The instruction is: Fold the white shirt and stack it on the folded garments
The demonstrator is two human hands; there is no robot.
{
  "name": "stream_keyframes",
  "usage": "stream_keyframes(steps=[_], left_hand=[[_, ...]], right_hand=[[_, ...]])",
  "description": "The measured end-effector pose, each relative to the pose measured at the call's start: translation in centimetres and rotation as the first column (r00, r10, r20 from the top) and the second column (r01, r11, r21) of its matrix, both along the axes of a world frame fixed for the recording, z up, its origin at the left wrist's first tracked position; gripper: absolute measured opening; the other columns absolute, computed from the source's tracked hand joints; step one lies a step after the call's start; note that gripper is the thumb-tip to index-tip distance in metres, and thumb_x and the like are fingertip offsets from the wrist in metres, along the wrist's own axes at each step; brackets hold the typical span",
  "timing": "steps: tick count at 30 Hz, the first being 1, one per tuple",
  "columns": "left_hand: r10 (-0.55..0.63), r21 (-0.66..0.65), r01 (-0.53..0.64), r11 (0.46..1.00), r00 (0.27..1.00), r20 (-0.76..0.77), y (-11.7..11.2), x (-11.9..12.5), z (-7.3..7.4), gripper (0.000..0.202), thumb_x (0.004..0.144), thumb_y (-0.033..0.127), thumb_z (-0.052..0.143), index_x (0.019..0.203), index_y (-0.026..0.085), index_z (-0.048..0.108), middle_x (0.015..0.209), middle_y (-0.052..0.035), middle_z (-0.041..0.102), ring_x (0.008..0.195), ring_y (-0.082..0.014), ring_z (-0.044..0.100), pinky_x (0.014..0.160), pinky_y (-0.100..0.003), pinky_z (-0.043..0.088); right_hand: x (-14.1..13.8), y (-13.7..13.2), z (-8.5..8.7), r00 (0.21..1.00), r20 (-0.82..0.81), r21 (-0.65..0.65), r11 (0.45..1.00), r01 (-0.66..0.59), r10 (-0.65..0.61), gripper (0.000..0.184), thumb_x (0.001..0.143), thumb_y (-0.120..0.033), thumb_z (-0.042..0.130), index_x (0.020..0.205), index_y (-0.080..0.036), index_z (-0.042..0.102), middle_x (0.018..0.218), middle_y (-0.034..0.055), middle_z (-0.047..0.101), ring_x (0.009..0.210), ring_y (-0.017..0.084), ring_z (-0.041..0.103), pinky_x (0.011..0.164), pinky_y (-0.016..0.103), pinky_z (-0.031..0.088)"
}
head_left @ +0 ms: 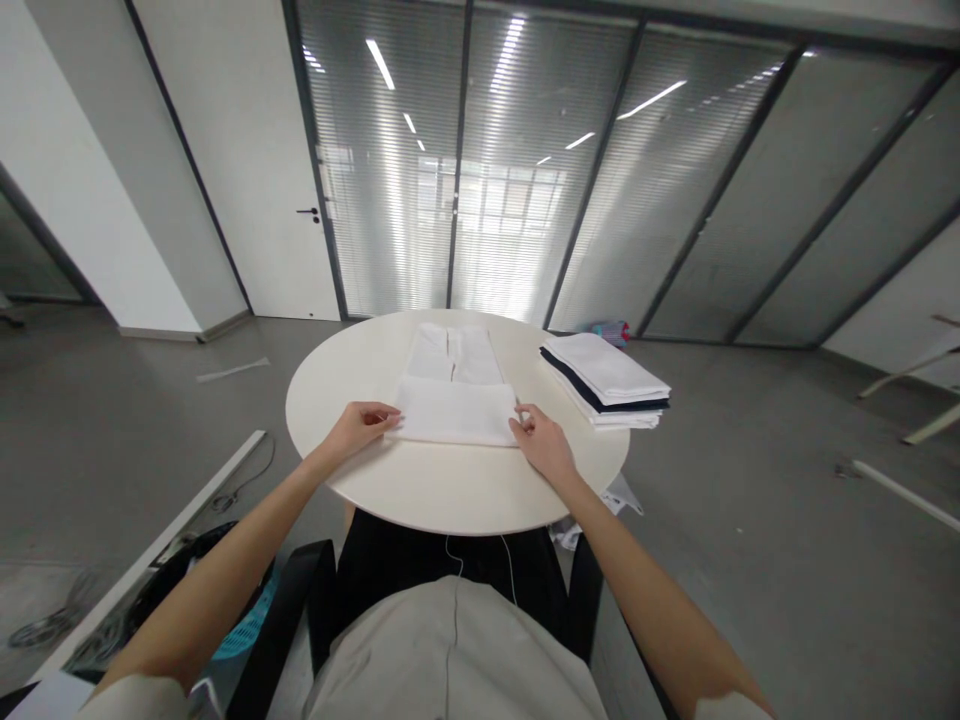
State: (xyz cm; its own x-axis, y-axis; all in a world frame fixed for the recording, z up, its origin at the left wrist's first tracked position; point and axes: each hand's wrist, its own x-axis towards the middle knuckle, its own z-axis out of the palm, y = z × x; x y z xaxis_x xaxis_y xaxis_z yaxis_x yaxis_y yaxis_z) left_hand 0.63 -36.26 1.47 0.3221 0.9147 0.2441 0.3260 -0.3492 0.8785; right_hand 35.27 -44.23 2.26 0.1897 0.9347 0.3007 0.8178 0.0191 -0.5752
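Observation:
A white cloth garment [454, 408] lies partly folded on the round table, its near part doubled over into a flat band. Two panels with a narrow gap between them stretch away from that band toward the far edge. My left hand [362, 428] is closed at the band's left end, fingertips pinching the cloth. At the right end my right hand [544, 440] grips the edge between thumb and fingers. Parts of the fingertips are hard to make out. To the right sits a stack of folded cloths [607, 370], mostly white with a dark layer among them.
The round white table [435, 500] stands close before my lap. Behind the stack, a colourful package [611, 332] shows past the table. A blue-and-black basket [251, 615] is on the floor at left, near a white cable strip [187, 515]. Glass partitions stand behind.

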Motion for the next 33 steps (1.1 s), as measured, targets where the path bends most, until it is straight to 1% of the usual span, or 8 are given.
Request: stream_keyframes(steps=[3, 6, 11, 14, 17, 23, 29, 33], left_hand=[[0.018, 0.011, -0.018, 1.0, 1.0, -0.015, 0.1, -0.2, 0.0, 0.038, 0.073, 0.045, 0.075, 0.095, 0.013, 0.078, 0.073, -0.0067, 0.072, 0.054, -0.0113, 0.054, 0.046, -0.02, 0.037], [0.026, 0.017, -0.026, 1.0, 1.0, -0.015, 0.2, -0.3, 0.0, 0.036, 0.072, 0.042, 0.074, 0.092, 0.013, 0.078, 0.07, -0.0051, 0.07, 0.051, -0.0101, 0.052, 0.046, -0.02, 0.036], [0.002, -0.001, -0.002, 1.0, 1.0, -0.012, 0.2, -0.1, 0.0, 0.032, 0.07, 0.039, 0.073, 0.089, 0.013, 0.077, 0.064, -0.0025, 0.065, 0.05, -0.0093, 0.05, 0.046, -0.019, 0.035], [0.002, -0.018, -0.002, 1.0, 1.0, -0.002, 0.1, 0.0, 0.1, 0.03, 0.068, 0.037, 0.074, 0.085, 0.013, 0.077, 0.06, -0.0012, 0.062, 0.05, -0.0093, 0.049, 0.046, -0.019, 0.035], [0.012, -0.049, -0.012, 0.999, 1.0, 0.002, -0.2, 0.1, 0.4, 0.031, 0.067, 0.037, 0.075, 0.085, 0.012, 0.077, 0.057, -0.0006, 0.06, 0.048, -0.0091, 0.047, 0.045, -0.02, 0.033], [0.028, -0.126, -0.028, 0.992, 1.0, -0.001, -0.6, 0.0, 0.8, 0.035, 0.066, 0.039, 0.077, 0.087, 0.01, 0.078, 0.048, 0.0008, 0.054, 0.044, -0.0101, 0.045, 0.044, -0.022, 0.031], [0.038, -0.137, -0.038, 0.99, 0.999, -0.005, -0.3, 0.1, 0.7, 0.035, 0.065, 0.038, 0.078, 0.086, 0.01, 0.077, 0.045, 0.0013, 0.053, 0.042, -0.0089, 0.041, 0.042, -0.021, 0.029], [0.021, -0.102, -0.021, 0.995, 1.0, -0.007, -0.5, 0.0, 0.8, 0.036, 0.067, 0.039, 0.076, 0.089, 0.01, 0.077, 0.05, 0.0015, 0.053, 0.043, -0.008, 0.041, 0.043, -0.021, 0.028]], right_hand=[[0.7, -0.1, -1.0, 0.987, -0.098, 0.033, 0.992, -0.125, 0.128, 0.031, 0.09, -0.029, 0.052, 0.118, -0.02, 0.059, 0.071, -0.0021, 0.061, 0.068, 0.017, 0.058, 0.07, 0.028, 0.042], [0.8, 0.0, -1.4, 0.982, -0.117, 0.033, 0.988, -0.148, 0.151, 0.031, 0.09, -0.028, 0.049, 0.118, -0.02, 0.058, 0.071, -0.002, 0.06, 0.068, 0.017, 0.058, 0.07, 0.028, 0.042], [0.1, 0.1, -1.0, 0.997, 0.043, -0.051, 0.996, -0.068, 0.071, 0.029, 0.094, -0.024, 0.045, 0.121, -0.021, 0.055, 0.076, 0.0007, 0.063, 0.073, 0.019, 0.061, 0.073, 0.029, 0.042], [-0.4, -0.1, -0.5, 0.983, 0.182, -0.112, 0.994, 0.011, 0.01, 0.026, 0.097, -0.026, 0.044, 0.121, -0.022, 0.054, 0.083, 0.0038, 0.066, 0.082, 0.021, 0.064, 0.076, 0.029, 0.041], [-0.8, -0.3, 0.0, 0.965, 0.26, -0.168, 0.983, 0.07, -0.025, 0.024, 0.1, -0.029, 0.043, 0.121, -0.022, 0.052, 0.091, 0.0061, 0.069, 0.089, 0.022, 0.066, 0.077, 0.029, 0.04], [-1.0, -0.5, 0.6, 0.96, 0.279, -0.213, 0.973, 0.085, -0.023, 0.023, 0.101, -0.031, 0.042, 0.12, -0.023, 0.052, 0.093, 0.006, 0.072, 0.09, 0.023, 0.068, 0.074, 0.028, 0.04], [-0.8, -0.3, 0.4, 0.958, 0.285, -0.22, 0.971, 0.094, -0.028, 0.023, 0.102, -0.033, 0.041, 0.119, -0.024, 0.053, 0.095, 0.0067, 0.072, 0.091, 0.024, 0.068, 0.074, 0.029, 0.04], [-0.7, -0.3, 0.3, 0.957, 0.288, -0.208, 0.974, 0.092, -0.029, 0.023, 0.102, -0.032, 0.04, 0.119, -0.024, 0.054, 0.092, 0.0061, 0.072, 0.091, 0.024, 0.068, 0.074, 0.029, 0.04]])
